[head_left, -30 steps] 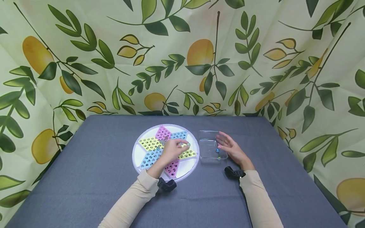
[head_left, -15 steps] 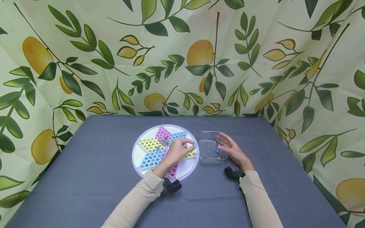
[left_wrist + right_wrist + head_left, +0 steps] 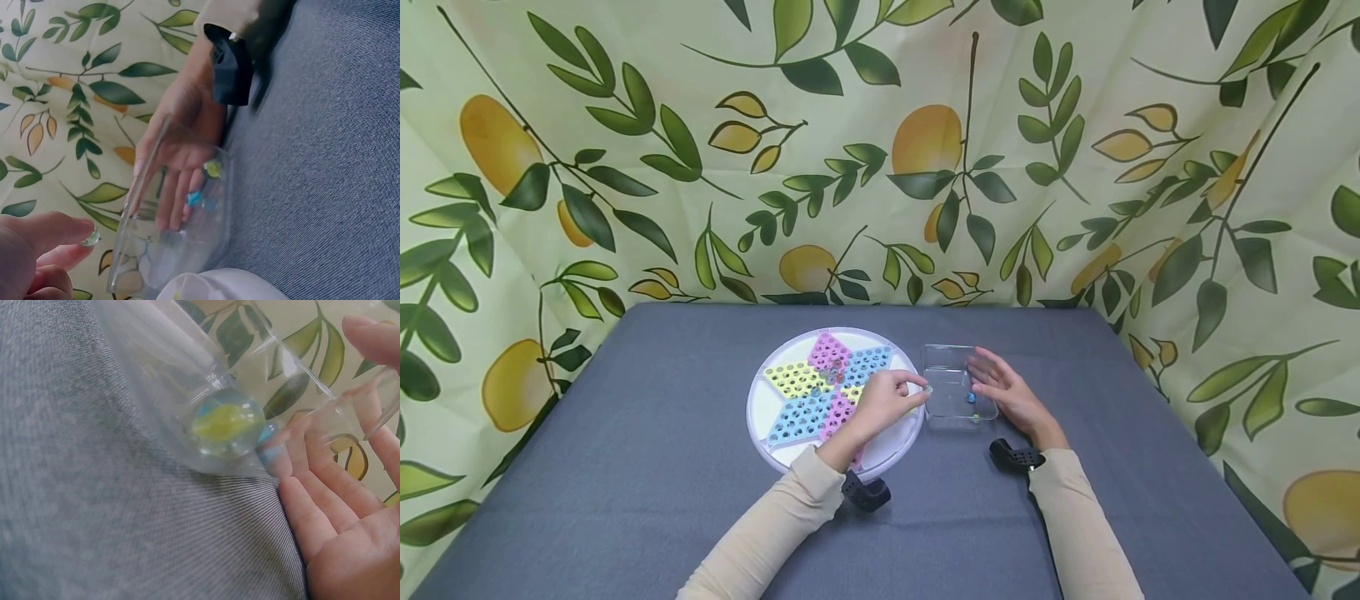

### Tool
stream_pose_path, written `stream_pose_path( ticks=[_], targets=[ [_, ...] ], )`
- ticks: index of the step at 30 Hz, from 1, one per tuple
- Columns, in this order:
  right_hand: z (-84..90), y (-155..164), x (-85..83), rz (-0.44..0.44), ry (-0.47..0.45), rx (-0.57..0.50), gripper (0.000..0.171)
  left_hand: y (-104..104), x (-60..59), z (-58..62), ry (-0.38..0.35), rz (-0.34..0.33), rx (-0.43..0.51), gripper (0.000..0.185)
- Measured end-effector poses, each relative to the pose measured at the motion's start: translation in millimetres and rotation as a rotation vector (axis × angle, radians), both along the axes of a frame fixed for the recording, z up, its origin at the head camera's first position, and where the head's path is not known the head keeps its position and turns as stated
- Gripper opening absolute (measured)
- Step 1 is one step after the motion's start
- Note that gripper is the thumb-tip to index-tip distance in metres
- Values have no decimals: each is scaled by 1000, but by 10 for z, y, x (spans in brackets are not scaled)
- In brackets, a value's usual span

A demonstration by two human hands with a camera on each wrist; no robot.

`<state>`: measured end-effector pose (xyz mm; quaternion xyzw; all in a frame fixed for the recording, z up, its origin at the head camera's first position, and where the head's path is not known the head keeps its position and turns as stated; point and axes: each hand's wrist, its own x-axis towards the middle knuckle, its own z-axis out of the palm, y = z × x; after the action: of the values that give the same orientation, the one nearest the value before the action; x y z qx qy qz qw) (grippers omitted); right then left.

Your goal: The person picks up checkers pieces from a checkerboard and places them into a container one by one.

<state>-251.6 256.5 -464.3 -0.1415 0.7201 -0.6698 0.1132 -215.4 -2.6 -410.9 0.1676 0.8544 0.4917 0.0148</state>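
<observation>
My left hand [image 3: 883, 406] has thumb and forefinger drawn narrow, pinching a small clear glass marble with a greenish core [image 3: 928, 387]; in the left wrist view that marble [image 3: 91, 237] sits right at the fingertips [image 3: 65, 226]. The pinch hangs over the right edge of the round white board with its six-pointed star of pink, blue and yellow perforated fields [image 3: 790, 380], just beside the left wall of the clear rectangular plastic box [image 3: 942, 358].

My right hand [image 3: 1009, 392] lies with fingers straight and relaxed, spread lightly against the right side of that box, holding nothing. From the right wrist view, my fingers [image 3: 325, 481] show through the transparent wall [image 3: 162, 375], and a yellow-and-green marble [image 3: 227, 421] rests in the near corner of the box with a blue one [image 3: 270, 432] just beside it. Both of these lie on the box floor.

Board and box stand side by side on the grey-blue cloth-covered table [image 3: 625, 467], backed by a lemon-and-leaf printed curtain [image 3: 880, 150]. Black camera mounts [image 3: 1017, 455] sit at both wrists.
</observation>
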Motion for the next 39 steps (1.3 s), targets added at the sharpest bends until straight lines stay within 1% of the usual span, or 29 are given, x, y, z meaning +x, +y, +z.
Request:
stream_pose_path(
  ticks=[4, 10, 19, 24, 35, 39],
  targets=[
    [1, -4, 2, -13, -15, 2, 78, 27, 8, -16, -7, -5, -8, 23],
    [1, -4, 0, 1, -6, -20, 79, 56, 4, -39, -15, -12, -27, 24],
    [7, -12, -4, -18, -22, 1, 78, 81, 27, -47, 9, -32, -50, 25],
    [12, -18, 0, -21, -26, -2, 78, 75, 39, -36, 14, -41, -42, 25],
    [-9, 2, -9, 9, -3, -31, 79, -38, 47, -21, 15, 2, -19, 24],
    [-3, -1, -7, 13, -3, -34, 79, -110, 52, 14, 35, 23, -15, 22]
  ],
)
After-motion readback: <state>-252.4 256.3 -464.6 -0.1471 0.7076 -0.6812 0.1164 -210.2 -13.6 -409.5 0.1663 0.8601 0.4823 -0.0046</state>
